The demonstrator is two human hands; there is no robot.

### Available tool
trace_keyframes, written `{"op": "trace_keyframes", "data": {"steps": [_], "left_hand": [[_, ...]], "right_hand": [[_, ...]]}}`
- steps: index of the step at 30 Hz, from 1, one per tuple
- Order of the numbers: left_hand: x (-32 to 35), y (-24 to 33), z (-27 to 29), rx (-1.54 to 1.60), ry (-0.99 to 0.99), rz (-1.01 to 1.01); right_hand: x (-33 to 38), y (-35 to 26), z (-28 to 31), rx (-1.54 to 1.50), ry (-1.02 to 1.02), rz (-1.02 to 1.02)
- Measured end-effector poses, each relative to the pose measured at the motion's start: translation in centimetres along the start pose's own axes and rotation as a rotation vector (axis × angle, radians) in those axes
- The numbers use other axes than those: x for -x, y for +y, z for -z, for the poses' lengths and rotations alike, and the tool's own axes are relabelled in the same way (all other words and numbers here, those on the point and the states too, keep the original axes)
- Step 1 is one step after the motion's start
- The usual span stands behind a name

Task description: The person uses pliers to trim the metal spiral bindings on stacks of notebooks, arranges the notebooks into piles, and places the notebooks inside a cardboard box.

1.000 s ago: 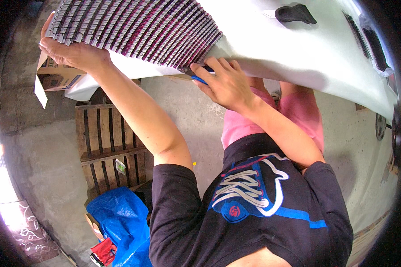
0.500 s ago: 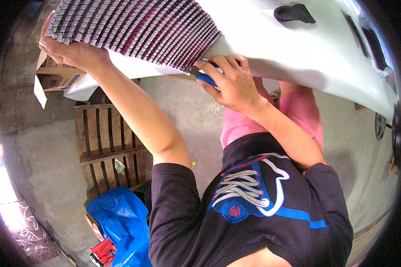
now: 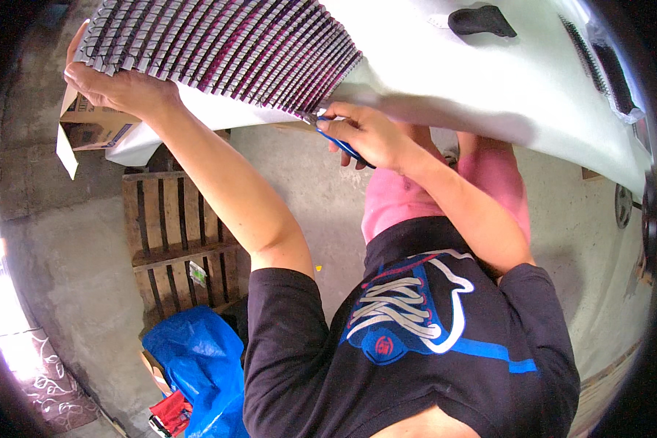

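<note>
Neighbouring a cardboard box (image 3: 91,136), left grip (image 3: 128,91) holds ridged strips (image 3: 219,51), right grip (image 3: 369,135) blue-handled tool (image 3: 344,148).

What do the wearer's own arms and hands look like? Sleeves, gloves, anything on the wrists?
Left hand and right hand: bare, no gloves. Forearms: bare, no watch or band visible. Sleeves: short, plain black, ending near the elbows.

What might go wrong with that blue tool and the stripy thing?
The tip of the blue-handled tool is at the corner of the stripy piece, so it might slip and snag the close-packed rows. The right hand has fingers near that tip, so one might get pinched. If the left hand lost the other end, the piece might shift.
</note>
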State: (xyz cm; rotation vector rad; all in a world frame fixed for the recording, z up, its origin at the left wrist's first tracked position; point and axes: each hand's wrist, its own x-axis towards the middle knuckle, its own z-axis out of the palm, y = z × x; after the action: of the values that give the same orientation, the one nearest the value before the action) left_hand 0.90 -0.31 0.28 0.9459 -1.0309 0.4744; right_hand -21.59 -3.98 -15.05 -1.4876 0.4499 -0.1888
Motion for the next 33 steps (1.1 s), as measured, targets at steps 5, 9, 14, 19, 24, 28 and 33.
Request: {"op": "trace_keyframes", "data": {"steps": [5, 9, 14, 19, 24, 28, 33], "left_hand": [[0.3, 1.0, -0.1, -0.097, -0.024, 0.036], [0.2, 0.2, 0.2, -0.043, -0.028, 0.007], [-0.1, 0.4, -0.2, -0.01, -0.025, 0.015], [0.0, 0.1, 0.3, -0.039, -0.058, -0.001], [-0.2, -0.2, 0.3, -0.077, -0.053, -0.076], [0.0, 0.3, 0.0, -0.046, -0.02, -0.02], [-0.3, -0.1, 0.8, -0.074, -0.029, 0.018]], "right_hand": [[1.4, 1.8, -0.6, 0.899, 0.561, 0.588], [1.5, 2.3, -0.3, 0.975, 0.556, 0.662], [1.2, 2.7, -0.5, 1.016, 0.586, 0.718], [0.9, 2.7, -0.7, 1.032, 0.521, 0.65], [0.0, 2.7, -0.5, 0.506, 0.244, 0.348], [-0.5, 2.1, 0.3, 0.24, 0.045, 0.184], [1.3, 2.5, -0.6, 0.795, 0.465, 0.522]]}}
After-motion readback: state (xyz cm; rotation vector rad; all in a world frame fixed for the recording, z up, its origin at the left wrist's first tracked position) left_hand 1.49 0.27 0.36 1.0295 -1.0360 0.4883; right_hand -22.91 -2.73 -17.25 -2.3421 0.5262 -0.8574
